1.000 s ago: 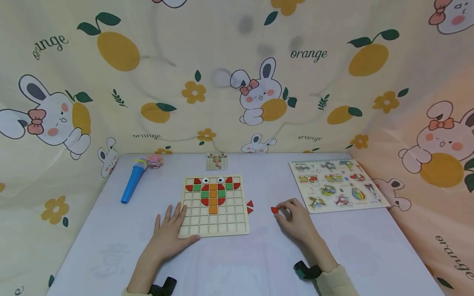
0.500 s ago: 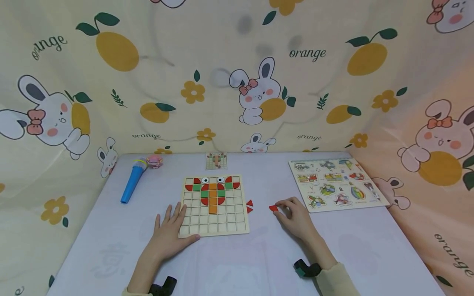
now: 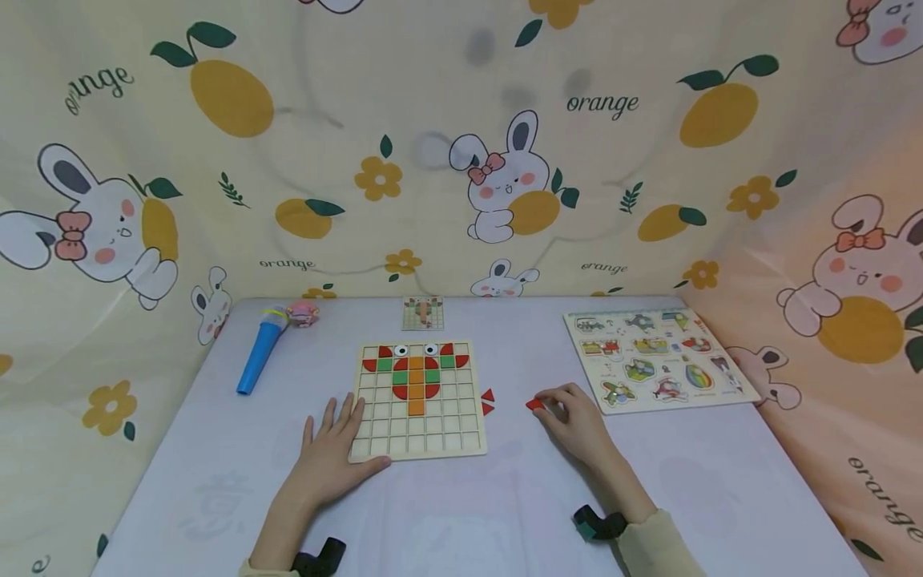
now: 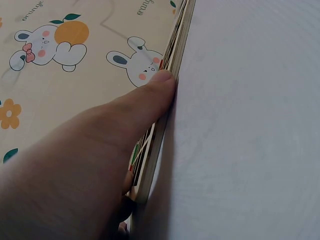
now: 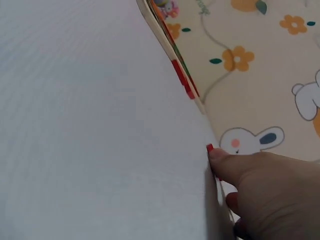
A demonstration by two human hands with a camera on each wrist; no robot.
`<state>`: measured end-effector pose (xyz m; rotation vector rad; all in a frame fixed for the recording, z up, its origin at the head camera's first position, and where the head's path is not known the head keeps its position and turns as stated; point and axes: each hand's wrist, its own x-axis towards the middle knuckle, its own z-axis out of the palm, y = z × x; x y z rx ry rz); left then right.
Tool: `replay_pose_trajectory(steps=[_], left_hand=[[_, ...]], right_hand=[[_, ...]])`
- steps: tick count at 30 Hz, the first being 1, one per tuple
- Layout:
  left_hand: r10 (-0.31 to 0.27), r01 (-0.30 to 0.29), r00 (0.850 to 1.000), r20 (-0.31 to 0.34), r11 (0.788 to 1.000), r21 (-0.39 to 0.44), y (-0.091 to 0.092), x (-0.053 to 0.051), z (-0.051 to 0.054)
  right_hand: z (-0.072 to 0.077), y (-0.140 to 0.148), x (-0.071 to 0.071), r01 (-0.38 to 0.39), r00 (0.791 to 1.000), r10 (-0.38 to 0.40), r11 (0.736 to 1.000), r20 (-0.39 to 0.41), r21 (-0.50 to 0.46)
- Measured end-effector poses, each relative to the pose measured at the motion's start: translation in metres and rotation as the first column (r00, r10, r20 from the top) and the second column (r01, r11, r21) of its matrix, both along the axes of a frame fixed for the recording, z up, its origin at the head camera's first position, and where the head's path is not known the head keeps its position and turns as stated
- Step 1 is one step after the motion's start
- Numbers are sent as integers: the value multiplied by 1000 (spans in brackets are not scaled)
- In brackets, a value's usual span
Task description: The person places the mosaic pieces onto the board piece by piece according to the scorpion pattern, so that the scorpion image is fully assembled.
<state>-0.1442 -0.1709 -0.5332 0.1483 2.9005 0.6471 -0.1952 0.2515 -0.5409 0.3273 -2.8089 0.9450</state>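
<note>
A cream grid board lies mid-table, its upper part filled with red, green and orange pieces and two eye pieces. Against its left and lower edges rests my left hand, fingers spread; the left wrist view has the thumb along the board's edge. My right hand pinches a small red piece between thumb and fingers, low at the tabletop, right of the board. The fingers cover part of that piece, so its full shape is hidden. Two red triangle pieces lie beside the board's right edge.
A small pattern card lies behind the board. At the back left are a blue toy microphone and a small pink object. A picture puzzle board lies at the right. A printed cloth hangs behind the table.
The red piece in my right fingers has shifted and turned slightly, showing a different outline. My left hand and the board have stayed in place.
</note>
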Motion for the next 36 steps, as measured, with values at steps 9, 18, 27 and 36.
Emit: replay_pose_trajectory(steps=[9, 18, 27, 36], left_hand=[[-1, 1, 1000, 6, 1000, -6, -1, -1, -1], [-8, 8, 1000, -3, 1000, -5, -2, -2, -1], [-9, 9, 1000, -17, 1000, -5, -2, -1, -2], [-8, 8, 1000, -11, 1000, -3, -1, 0, -3]], right_hand=[[0, -3, -15, -35, 999, 35, 999, -5, -17], [-1, -5, -31, -62, 997, 63, 997, 37, -41], [2, -6, -32, -55, 995, 60, 997, 81, -58], [11, -9, -33, -136, 985, 127, 988, 120, 67]])
